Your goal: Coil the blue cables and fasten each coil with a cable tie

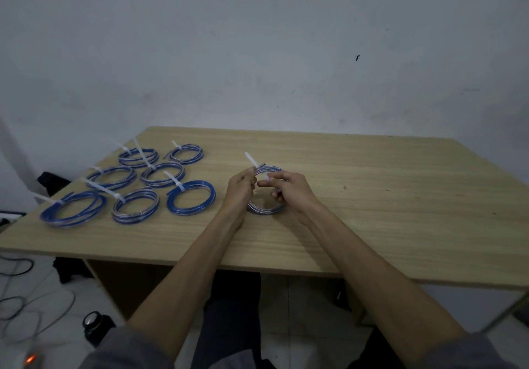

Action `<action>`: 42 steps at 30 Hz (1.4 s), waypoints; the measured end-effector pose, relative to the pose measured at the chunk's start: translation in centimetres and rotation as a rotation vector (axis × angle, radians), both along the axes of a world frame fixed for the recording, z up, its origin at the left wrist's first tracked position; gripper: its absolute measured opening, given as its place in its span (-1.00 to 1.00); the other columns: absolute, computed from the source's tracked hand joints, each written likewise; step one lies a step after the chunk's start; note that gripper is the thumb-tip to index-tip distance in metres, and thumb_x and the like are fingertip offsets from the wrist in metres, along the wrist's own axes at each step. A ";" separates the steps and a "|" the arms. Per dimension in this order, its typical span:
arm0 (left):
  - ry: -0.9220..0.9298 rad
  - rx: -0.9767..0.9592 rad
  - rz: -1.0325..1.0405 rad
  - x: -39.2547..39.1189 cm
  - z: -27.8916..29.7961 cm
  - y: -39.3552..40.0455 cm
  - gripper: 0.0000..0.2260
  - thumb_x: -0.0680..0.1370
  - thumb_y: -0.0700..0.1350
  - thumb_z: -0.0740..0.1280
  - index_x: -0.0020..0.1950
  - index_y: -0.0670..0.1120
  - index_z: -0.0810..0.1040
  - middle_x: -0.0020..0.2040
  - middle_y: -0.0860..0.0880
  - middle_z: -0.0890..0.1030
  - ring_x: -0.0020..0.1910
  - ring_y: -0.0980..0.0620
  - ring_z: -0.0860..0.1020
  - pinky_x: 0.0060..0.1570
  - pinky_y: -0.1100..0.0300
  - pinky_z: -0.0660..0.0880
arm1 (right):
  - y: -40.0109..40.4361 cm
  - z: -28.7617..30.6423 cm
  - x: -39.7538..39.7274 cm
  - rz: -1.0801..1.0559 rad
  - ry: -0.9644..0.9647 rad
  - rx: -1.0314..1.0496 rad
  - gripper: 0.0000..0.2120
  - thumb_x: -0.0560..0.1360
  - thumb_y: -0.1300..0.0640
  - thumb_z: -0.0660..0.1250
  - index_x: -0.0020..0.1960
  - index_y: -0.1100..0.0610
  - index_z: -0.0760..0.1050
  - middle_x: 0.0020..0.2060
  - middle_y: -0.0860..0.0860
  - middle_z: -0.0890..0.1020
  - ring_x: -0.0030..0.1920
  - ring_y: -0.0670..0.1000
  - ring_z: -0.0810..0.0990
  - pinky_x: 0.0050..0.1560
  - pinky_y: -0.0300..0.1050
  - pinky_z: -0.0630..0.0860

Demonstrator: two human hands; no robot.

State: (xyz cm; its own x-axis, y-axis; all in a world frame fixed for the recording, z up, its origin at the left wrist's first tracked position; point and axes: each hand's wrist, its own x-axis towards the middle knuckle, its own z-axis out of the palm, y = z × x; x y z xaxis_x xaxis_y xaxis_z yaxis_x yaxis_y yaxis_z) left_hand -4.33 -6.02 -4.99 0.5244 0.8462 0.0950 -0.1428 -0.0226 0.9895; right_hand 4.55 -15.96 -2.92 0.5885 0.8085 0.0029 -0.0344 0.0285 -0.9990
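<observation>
On table (372,197), both hands pinching tie (253,161) on coil (264,210)

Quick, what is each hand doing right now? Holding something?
Left hand: closed, pinching the white cable tie at the top of the blue coil.
Right hand: closed on the same coil, fingers at the tie.

A blue-and-silver cable coil (264,194) stands tilted near the middle of the worktop (372,197), its lower arc resting on the wood. A white cable tie (253,162) wraps its top, its tail pointing up and left. Left of this coil lie seven tied coils (137,179), flat in a cluster, each with a white tie tail sticking out.
</observation>
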 end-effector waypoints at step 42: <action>0.238 0.364 0.077 0.5 -1.7 -0.5 -0.80 0.69 -0.18 0.15 0.12 -0.09 0.58 0.05 -0.08 0.64 0.02 -0.02 0.57 -0.05 0.15 0.45 | -0.8 -2.0 -0.7 -0.390 -0.972 0.101 -0.84 0.55 0.21 0.34 0.13 0.14 0.51 0.02 0.00 0.57 -0.17 -0.06 0.55 -0.08 -0.07 0.56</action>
